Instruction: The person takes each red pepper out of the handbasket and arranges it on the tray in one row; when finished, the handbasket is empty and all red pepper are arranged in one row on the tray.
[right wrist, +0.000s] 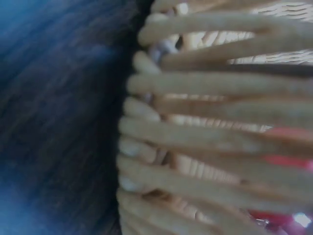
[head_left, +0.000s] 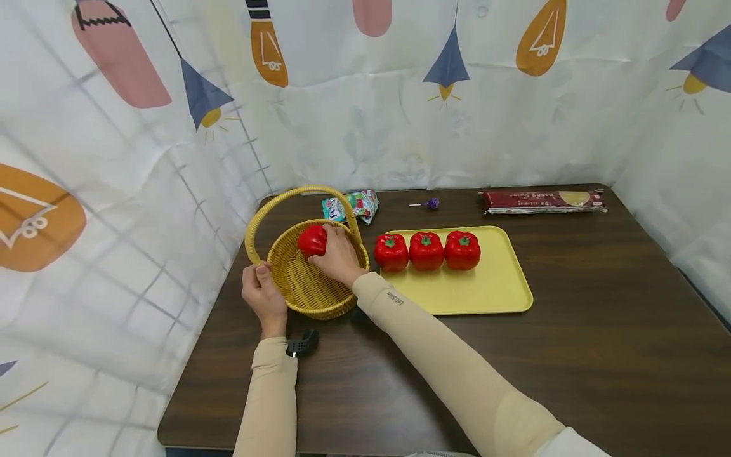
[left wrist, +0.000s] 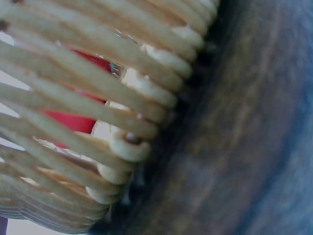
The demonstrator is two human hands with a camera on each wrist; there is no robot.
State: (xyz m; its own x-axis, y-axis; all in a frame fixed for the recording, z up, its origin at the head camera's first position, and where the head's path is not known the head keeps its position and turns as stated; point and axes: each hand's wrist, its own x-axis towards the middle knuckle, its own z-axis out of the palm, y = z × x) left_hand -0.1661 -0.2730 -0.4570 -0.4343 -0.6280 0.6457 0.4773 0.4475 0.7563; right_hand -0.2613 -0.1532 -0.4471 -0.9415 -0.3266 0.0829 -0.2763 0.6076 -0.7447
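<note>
A yellow wicker basket [head_left: 311, 289] with an arched handle [head_left: 297, 192] stands at the table's left. My left hand [head_left: 265, 296] pinches it at the left side, near the foot of the handle. Inside the basket's opening, my right hand [head_left: 338, 256] grips a red bell pepper [head_left: 311, 240], with the fingers partly hidden behind it. Close up in the left wrist view is the basket's woven wall [left wrist: 98, 103], red showing through its gaps. The right wrist view likewise has the woven wall [right wrist: 220, 112], and red shows behind it.
A yellow tray [head_left: 474, 295] right of the basket bears three red bell peppers [head_left: 426, 251] in a row. Along the back lie a colourful candy bag [head_left: 363, 204], a purple lollipop [head_left: 432, 204] and a long dark-red packet [head_left: 542, 201]. Patterned curtains [head_left: 365, 114] enclose the dark wooden table [head_left: 599, 330].
</note>
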